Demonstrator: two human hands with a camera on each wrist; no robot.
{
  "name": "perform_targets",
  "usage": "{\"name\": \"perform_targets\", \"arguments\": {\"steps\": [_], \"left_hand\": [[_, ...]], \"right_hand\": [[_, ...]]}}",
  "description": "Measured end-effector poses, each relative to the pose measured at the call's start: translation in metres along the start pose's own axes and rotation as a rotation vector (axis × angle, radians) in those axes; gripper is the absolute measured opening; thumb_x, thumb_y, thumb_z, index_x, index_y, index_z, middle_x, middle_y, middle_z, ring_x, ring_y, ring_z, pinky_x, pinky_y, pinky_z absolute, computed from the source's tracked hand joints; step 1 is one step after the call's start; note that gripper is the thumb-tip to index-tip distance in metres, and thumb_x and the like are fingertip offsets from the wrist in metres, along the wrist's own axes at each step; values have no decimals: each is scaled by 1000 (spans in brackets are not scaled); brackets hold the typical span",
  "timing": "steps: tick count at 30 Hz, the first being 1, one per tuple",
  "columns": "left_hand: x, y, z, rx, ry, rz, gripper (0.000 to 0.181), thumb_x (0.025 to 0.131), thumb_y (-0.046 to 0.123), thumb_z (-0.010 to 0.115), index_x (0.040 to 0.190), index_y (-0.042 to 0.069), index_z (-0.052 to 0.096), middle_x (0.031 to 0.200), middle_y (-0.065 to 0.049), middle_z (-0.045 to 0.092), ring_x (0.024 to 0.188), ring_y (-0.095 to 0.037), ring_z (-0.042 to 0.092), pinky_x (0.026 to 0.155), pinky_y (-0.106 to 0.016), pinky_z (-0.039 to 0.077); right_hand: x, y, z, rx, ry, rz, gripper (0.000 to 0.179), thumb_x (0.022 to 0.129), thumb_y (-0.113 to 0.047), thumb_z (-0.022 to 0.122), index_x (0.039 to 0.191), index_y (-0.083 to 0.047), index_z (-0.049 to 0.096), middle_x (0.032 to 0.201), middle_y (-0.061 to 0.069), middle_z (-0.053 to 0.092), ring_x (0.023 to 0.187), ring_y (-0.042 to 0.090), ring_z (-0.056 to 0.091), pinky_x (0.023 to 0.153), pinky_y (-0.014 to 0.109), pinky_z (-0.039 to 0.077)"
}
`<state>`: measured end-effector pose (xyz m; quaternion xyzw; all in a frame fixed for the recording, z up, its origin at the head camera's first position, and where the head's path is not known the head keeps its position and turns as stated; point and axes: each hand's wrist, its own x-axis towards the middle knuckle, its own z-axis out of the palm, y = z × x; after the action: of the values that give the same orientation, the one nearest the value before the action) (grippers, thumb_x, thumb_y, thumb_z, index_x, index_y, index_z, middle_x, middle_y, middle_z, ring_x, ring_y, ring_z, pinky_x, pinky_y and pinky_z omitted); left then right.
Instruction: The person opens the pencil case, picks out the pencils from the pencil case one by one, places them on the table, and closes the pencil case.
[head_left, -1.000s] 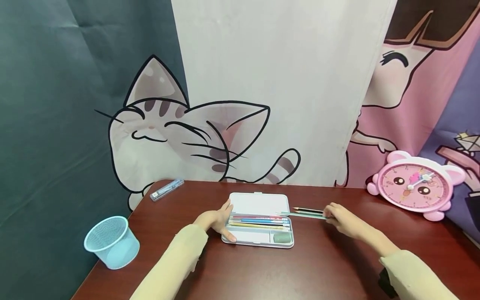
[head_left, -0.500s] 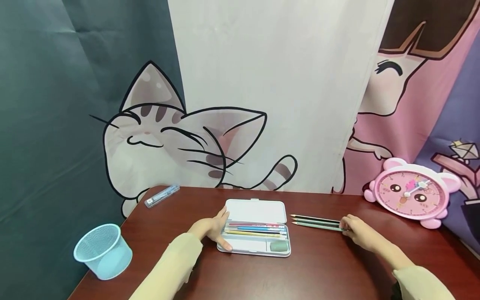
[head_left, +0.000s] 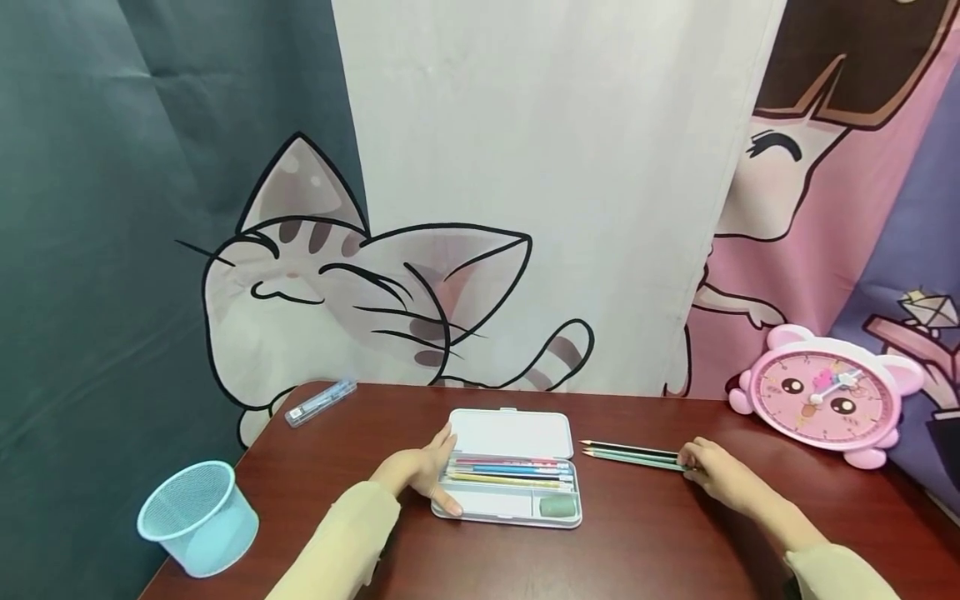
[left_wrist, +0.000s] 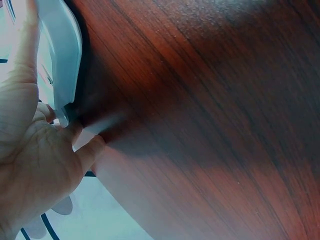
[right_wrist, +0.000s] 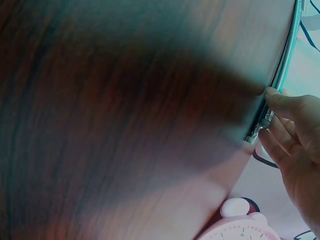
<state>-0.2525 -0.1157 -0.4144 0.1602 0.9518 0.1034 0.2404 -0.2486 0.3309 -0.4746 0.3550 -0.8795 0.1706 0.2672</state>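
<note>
An open white pencil case (head_left: 491, 504) lies mid-table with its lid folded back, holding several coloured pencils (head_left: 510, 473) and a green eraser (head_left: 557, 506). My left hand (head_left: 424, 472) rests against the case's left end, fingers by the lid and thumb on the front corner. In the left wrist view the thumb and fingers of the left hand (left_wrist: 40, 145) are fairly straight along the case's edge. Right of the case lie three pencils (head_left: 630, 454), dark and green, side by side. My right hand (head_left: 717, 475) pinches their right-hand ends; in the right wrist view its thumb presses the pencils (right_wrist: 287, 55).
A blue mesh basket (head_left: 201, 521) stands at the table's left edge. Near the back left corner lies a clear slim box (head_left: 321, 403). A pink clock (head_left: 821, 398) stands at the back right, before a printed curtain (head_left: 637, 167).
My right hand has drawn a green pencil rightward, off the case, and set it beside the other pencils, which now lie closer together. The left hand has stayed on the case.
</note>
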Motion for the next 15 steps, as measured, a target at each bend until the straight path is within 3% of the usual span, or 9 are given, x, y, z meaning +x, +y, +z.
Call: {"name": "perform_targets", "arguments": {"steps": [8,15], "left_hand": [[-1,-2,2,-3,1,-6,117,62,47,80,145,1,12,154,-14,2,141,-27,14,110,-40,27],[-2,-1,0,11,12,5,115,62,46,80,144,0,13,153,-15,3,140,-28,15,109,-40,28]], "right_hand": [[4,-9,0,-56,-2,91,34,53,10,77,72,-10,57,69,-7,46,63,4,42,55,21,37],[24,-32,6,-49,8,70,32,56,5,78,76,-9,58,72,-6,49,66,7,48,58,23,42]]}}
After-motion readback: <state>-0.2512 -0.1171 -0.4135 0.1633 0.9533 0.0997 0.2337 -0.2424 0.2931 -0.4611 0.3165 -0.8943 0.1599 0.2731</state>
